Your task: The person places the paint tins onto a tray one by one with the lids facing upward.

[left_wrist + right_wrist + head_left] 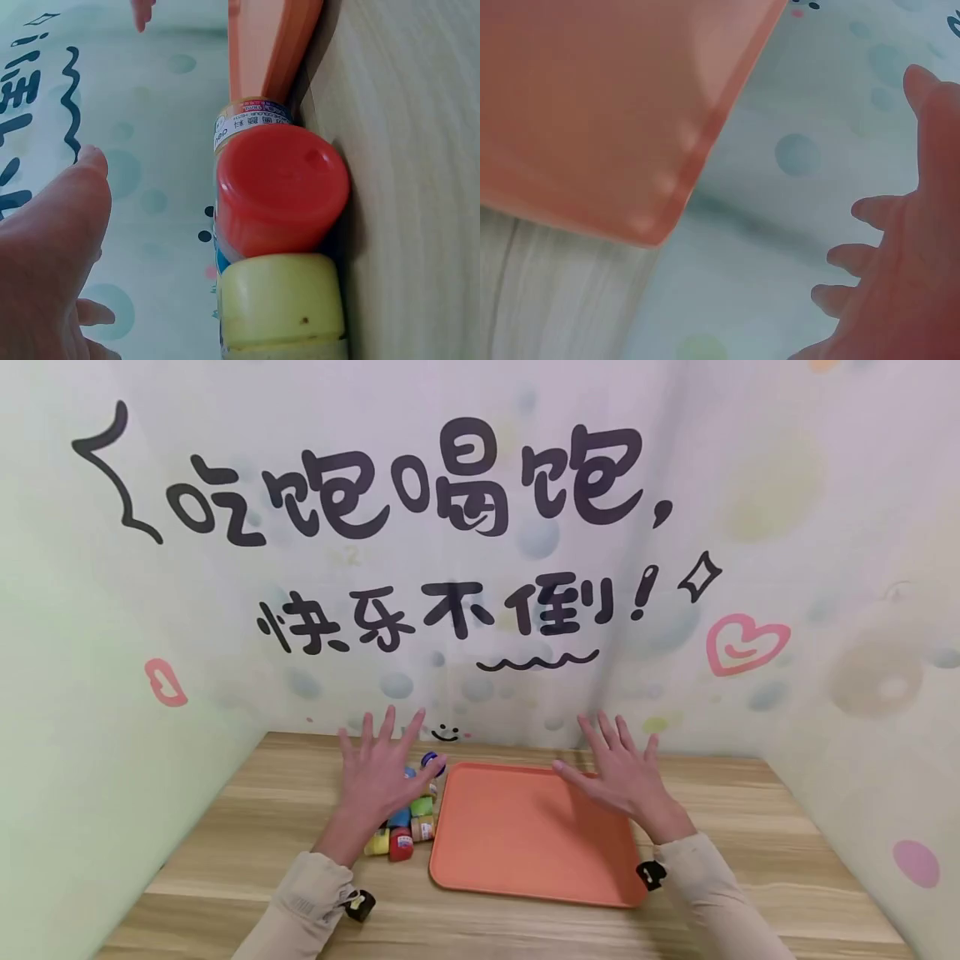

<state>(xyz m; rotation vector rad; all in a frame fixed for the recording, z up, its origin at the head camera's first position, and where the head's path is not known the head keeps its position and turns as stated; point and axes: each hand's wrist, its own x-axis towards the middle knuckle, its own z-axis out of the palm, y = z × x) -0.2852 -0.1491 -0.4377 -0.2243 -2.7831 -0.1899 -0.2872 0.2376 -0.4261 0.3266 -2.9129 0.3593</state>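
Both hands hover above a wooden table (247, 843), fingers spread and holding nothing. My left hand (382, 768) is over a cluster of several small paint jars (408, 831) with coloured lids, lying just left of an orange tray (525, 835). My right hand (622, 768) is over the tray's far right part. In the left wrist view, a red-lidded jar (281, 187) and a yellow-lidded jar (281, 304) lie against the table beside the tray's edge (270, 45), with my open hand (52, 255) apart from them. The right wrist view shows the tray's corner (615, 112) and my spread fingers (900, 247).
Printed backdrop walls (480, 527) close in the table at the back and on both sides. Bare wood (787, 860) lies right of the tray and along the front edge. A wrist camera strap (651, 874) sits on each sleeve.
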